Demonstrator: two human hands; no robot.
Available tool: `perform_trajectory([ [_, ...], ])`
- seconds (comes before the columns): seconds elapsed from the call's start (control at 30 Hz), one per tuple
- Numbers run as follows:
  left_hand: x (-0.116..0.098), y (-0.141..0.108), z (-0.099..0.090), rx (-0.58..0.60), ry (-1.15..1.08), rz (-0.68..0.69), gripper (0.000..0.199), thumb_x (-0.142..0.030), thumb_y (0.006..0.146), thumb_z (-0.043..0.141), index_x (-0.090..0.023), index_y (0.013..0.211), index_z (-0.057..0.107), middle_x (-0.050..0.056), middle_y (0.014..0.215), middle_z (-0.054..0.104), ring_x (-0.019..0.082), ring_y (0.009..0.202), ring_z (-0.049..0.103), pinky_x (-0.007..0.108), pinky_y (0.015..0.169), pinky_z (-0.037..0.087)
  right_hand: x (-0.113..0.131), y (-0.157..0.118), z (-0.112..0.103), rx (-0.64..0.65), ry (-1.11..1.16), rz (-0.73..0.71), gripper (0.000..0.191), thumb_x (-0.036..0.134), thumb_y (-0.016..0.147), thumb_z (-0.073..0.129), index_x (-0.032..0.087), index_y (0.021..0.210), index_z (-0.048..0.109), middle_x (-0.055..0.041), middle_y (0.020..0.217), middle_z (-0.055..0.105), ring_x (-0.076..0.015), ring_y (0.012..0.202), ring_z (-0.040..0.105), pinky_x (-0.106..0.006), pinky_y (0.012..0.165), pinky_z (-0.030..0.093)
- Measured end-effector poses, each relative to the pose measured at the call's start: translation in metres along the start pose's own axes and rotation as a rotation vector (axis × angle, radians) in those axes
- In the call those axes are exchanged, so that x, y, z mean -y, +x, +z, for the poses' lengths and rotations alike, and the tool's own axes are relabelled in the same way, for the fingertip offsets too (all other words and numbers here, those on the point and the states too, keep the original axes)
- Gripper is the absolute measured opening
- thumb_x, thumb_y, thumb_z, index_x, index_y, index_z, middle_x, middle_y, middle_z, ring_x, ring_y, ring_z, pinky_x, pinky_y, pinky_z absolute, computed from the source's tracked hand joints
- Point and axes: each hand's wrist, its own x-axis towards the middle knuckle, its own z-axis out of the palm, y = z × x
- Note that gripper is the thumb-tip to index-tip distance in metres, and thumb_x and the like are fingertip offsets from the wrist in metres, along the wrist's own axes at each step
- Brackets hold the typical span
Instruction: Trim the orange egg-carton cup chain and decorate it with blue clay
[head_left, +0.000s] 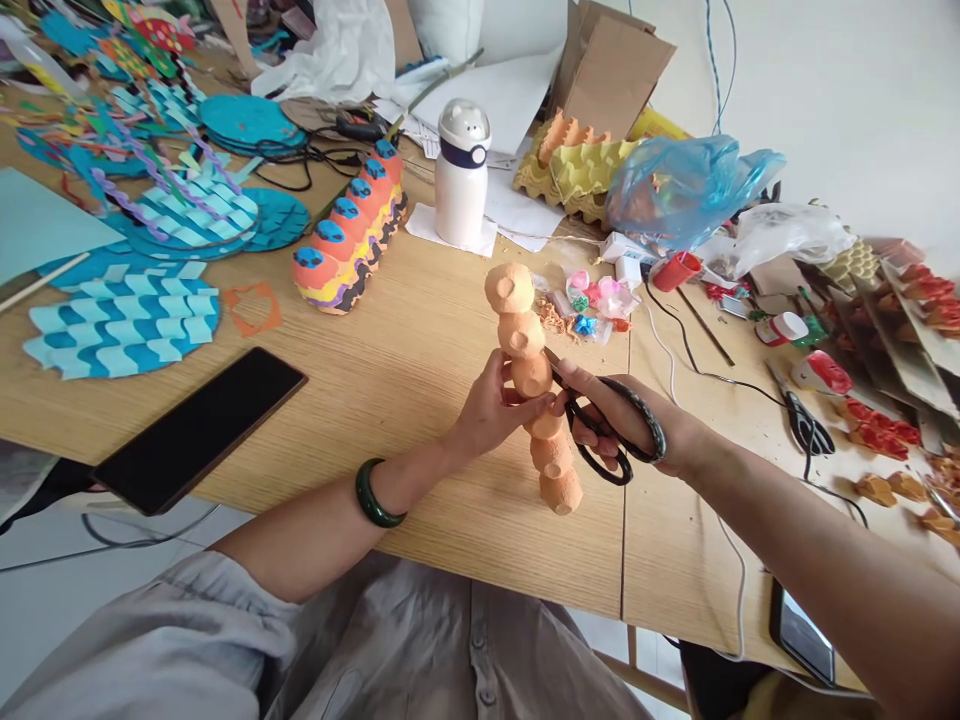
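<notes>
The left hand [480, 408]'s fingers pinch the middle of an orange egg-carton strip [532, 377] over the desk [330, 410], some tips hidden behind it. The right hand [616, 408]'s fingers are curled round black-handled scissors [655, 422] beside the strip; the blades are mostly covered. The right forearm [787, 530] partly hides a phone [806, 635].

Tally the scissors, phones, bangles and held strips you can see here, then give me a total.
Scissors: 2
Phones: 2
Bangles: 1
Held strips: 1
Total: 6
</notes>
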Motion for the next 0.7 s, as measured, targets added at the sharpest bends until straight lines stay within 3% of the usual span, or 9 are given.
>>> perform_trajectory([
  [0.3, 0.004, 0.001, -0.002, 0.045, -0.01, 0.0, 0.061, -0.038, 0.071, 0.092, -0.026, 0.117, 0.053, 0.006, 0.117, 0.071, 0.022, 0.092, 0.075, 0.037, 0.078, 0.064, -0.001, 0.001, 0.005, -0.055, 0.099, 0.04, 0.056, 0.074, 0.086, 0.062, 0.019, 0.075, 0.061, 0.009, 0.045, 0.032, -0.0055, 0.035, 0.027, -0.021, 0.028, 0.041],
  [0.43, 0.003, 0.0, -0.002, 0.058, -0.012, -0.014, 0.061, -0.039, 0.071, 0.092, -0.025, 0.115, 0.053, 0.007, 0.117, 0.071, 0.022, 0.091, 0.076, 0.036, 0.077, 0.064, -0.003, 0.001, 0.007, -0.106, 0.049, 0.048, 0.059, 0.076, 0.085, 0.062, 0.018, 0.075, 0.063, 0.0082, 0.045, 0.033, -0.0061, 0.035, 0.03, -0.023, 0.027, 0.044],
  [0.57, -0.004, 0.001, 0.0, 0.02, -0.02, -0.058, 0.062, -0.037, 0.067, 0.094, -0.023, 0.111, 0.053, 0.005, 0.108, 0.071, 0.02, 0.083, 0.074, 0.036, 0.072, 0.062, -0.004, 0.005, 0.003, -0.075, 0.103, 0.058, 0.057, 0.074, 0.088, 0.059, 0.018, 0.079, 0.063, 0.0088, 0.047, 0.033, -0.0062, 0.036, 0.03, -0.027, 0.033, 0.052],
  [0.7, -0.012, 0.002, 0.001, -0.04, 0.014, -0.021, 0.058, -0.035, 0.066, 0.094, -0.022, 0.106, 0.054, 0.002, 0.099, 0.068, 0.016, 0.082, 0.069, 0.031, 0.073, 0.059, -0.012, 0.014, -0.006, -0.121, 0.093, 0.067, 0.054, 0.073, 0.09, 0.057, 0.019, 0.084, 0.06, 0.0067, 0.05, 0.041, -0.0091, 0.04, 0.042, -0.029, 0.043, 0.058],
])
